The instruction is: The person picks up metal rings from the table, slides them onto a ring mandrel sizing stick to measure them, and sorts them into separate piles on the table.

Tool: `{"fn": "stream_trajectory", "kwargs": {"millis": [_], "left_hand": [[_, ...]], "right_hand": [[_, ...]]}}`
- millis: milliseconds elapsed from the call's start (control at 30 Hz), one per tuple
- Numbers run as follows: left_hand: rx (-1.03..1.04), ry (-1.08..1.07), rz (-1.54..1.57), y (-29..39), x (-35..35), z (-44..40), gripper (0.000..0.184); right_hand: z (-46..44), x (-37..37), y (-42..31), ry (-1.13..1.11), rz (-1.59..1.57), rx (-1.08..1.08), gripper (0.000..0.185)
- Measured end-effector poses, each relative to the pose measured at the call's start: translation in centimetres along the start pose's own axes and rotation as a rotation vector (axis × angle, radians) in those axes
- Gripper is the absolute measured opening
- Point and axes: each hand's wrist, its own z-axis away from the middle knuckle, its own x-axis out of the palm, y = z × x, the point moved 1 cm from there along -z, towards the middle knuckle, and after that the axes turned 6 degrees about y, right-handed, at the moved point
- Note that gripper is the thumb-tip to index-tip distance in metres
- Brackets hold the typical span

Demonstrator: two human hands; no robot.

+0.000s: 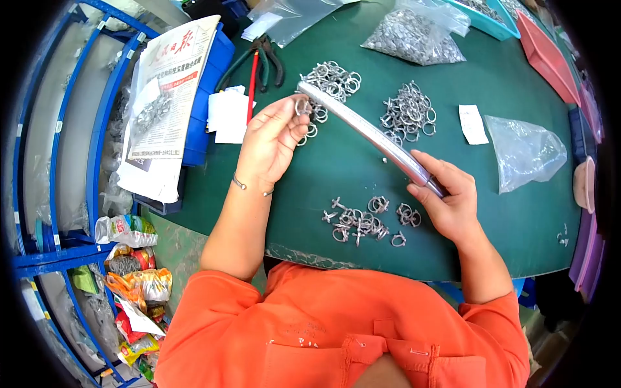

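Note:
My right hand [451, 194] is closed round the thick end of a metal ring mandrel [365, 129], which slants up and left over the table. Between the thumb and fingers of my left hand [272, 139] is a silvery ring [302, 107], close beside the mandrel's narrow tip. Whether the ring touches the tip, I cannot tell. Behind the tip lies a pile of rings [333, 79], partly covered by the mandrel and my fingers. A second ring pile [410, 111] sits to the right of the mandrel. Nearer my body, a looser group of rings [359, 223] is spread out.
Pliers [264, 61], a red pencil [253, 87] and white paper [229, 116] lie at the left. A newspaper [171, 84] leans on a blue bin [212, 97]. Bags [417, 32] [527, 152] and a pink tray [548, 58] occupy the right and back.

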Motion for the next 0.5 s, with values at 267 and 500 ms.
{"fn": "stream_trajectory", "kwargs": {"millis": [267,500], "left_hand": [[0.009,-0.061,0.006,-0.4,0.5,0.6,0.028],[0.07,-0.184,-0.191,-1.8,2.3,1.6,0.035]], "right_hand": [[0.0,0.0,-0.7,-0.116,0.02,-0.004,0.048],[0.3,0.2,-0.8,-0.07,0.04,-0.118,0.05]]}}
